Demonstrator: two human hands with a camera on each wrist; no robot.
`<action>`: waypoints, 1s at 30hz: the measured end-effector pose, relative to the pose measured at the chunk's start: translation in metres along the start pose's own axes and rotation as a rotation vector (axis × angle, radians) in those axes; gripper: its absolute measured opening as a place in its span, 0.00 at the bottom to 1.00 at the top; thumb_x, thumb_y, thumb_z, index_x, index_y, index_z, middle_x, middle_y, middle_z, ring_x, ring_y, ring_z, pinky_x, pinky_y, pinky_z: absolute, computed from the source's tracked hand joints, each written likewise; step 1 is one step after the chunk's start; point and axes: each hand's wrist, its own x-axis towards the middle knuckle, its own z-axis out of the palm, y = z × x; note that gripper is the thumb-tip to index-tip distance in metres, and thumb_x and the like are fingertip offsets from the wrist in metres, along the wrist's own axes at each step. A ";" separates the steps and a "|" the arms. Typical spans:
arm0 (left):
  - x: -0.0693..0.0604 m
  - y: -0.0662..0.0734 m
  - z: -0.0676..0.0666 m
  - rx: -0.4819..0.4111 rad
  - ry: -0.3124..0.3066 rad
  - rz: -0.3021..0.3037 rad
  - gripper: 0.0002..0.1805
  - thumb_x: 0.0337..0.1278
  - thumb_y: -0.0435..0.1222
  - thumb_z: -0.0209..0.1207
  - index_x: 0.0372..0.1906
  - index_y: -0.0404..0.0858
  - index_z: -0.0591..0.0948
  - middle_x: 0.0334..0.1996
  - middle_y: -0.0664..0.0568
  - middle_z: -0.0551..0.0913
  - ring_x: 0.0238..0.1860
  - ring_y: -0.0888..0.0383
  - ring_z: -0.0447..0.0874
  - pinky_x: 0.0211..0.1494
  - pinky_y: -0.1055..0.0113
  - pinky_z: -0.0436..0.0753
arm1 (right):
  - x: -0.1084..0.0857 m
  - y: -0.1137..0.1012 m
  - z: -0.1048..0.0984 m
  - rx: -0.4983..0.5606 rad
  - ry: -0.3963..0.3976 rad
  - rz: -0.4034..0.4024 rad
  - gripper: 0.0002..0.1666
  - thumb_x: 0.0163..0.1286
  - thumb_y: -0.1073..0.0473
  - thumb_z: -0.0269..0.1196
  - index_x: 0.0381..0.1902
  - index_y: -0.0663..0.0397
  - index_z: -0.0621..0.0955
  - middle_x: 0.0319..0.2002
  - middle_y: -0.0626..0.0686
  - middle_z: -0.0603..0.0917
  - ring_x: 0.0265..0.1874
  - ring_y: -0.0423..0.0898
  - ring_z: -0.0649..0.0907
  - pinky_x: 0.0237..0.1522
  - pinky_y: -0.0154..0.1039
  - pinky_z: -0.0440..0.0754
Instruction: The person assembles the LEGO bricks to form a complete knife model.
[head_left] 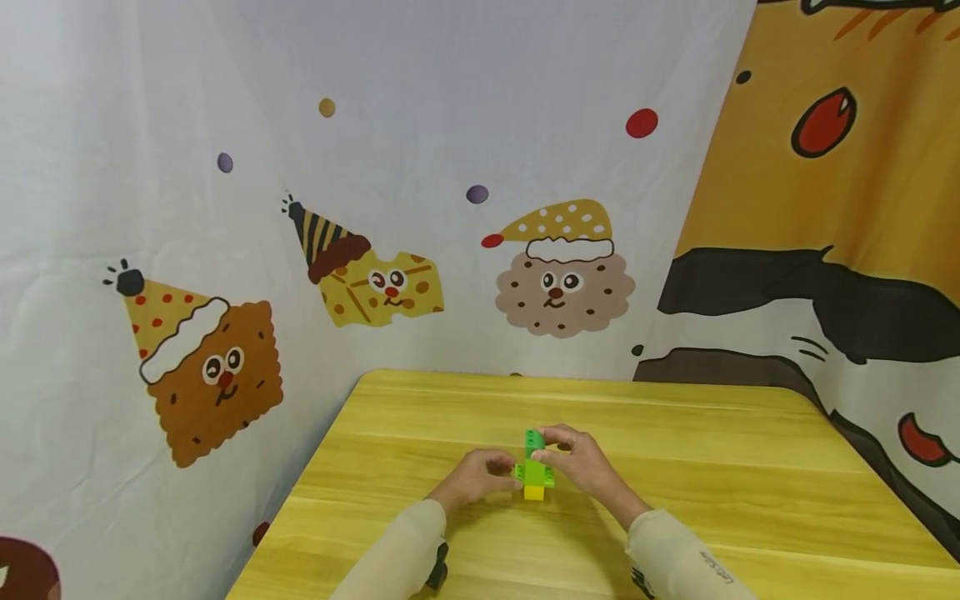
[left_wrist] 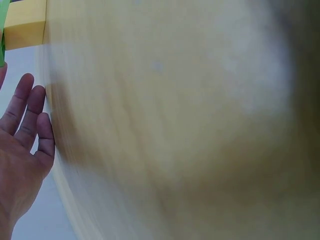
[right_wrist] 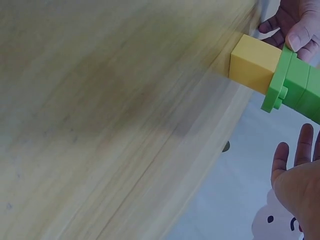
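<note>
A small upright stack of toy building blocks stands on the table, with a yellow block point(head_left: 534, 493) at its base. Above it, a lime green plate point(right_wrist: 277, 82) juts out to both sides, and lime blocks point(right_wrist: 296, 82) sit on that. A darker green block point(head_left: 533, 440) tops the stack. My right hand point(head_left: 583, 460) pinches this top block between thumb and fingers. My left hand point(head_left: 474, 478) pinches the plate's left end with thumb and index finger; its other fingers point(left_wrist: 36, 100) are extended. The left wrist view cuts off most of the stack.
The wood-grain table point(head_left: 375, 475) extends around the stack, its far edge against a white curtain point(head_left: 420, 167) printed with cartoon snacks. An orange cartoon print point(head_left: 862, 192) covers the curtain at the right. A dark strap point(head_left: 438, 568) shows at the left sleeve.
</note>
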 end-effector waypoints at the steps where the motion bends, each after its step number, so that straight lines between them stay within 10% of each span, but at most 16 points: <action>1: 0.000 0.000 0.000 -0.001 0.000 0.001 0.14 0.55 0.43 0.71 0.46 0.46 0.86 0.43 0.54 0.84 0.44 0.58 0.79 0.50 0.57 0.79 | 0.000 0.000 0.000 0.004 0.001 -0.006 0.20 0.67 0.53 0.68 0.56 0.50 0.84 0.51 0.49 0.83 0.54 0.51 0.79 0.59 0.58 0.71; 30: 0.001 -0.002 0.001 -0.006 0.008 0.018 0.13 0.56 0.42 0.71 0.46 0.46 0.86 0.42 0.54 0.84 0.42 0.59 0.79 0.46 0.59 0.79 | 0.001 0.010 0.000 0.013 0.024 -0.013 0.22 0.67 0.48 0.68 0.57 0.45 0.84 0.51 0.45 0.83 0.52 0.47 0.80 0.56 0.48 0.74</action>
